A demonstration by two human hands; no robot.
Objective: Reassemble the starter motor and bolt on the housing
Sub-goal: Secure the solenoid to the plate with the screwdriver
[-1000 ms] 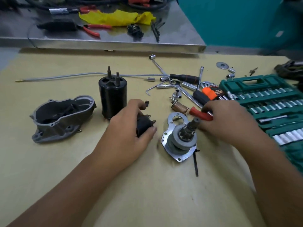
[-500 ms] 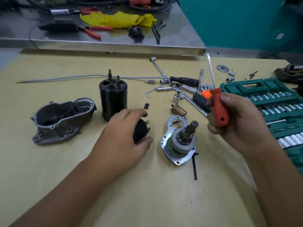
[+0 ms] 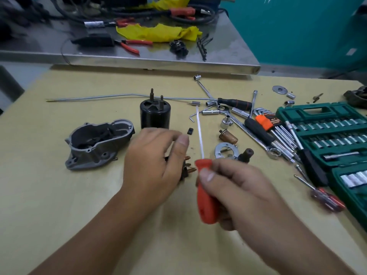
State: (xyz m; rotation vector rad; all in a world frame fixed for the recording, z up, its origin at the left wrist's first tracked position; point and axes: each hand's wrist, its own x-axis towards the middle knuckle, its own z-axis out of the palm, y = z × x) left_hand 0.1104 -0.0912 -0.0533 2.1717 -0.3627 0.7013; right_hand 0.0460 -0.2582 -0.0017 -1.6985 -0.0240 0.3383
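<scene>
Copper terminals poke from the small black part [image 3: 185, 169] near the middle of the table [image 3: 59, 195]; it looks rigid, light and easily bent at those prongs, so the body is the safer hold. Left hand [image 3: 153, 163] curls over it, thumb raised. Right hand [image 3: 234, 191] wraps the red screwdriver [image 3: 204, 193], shaft pointing far.
</scene>
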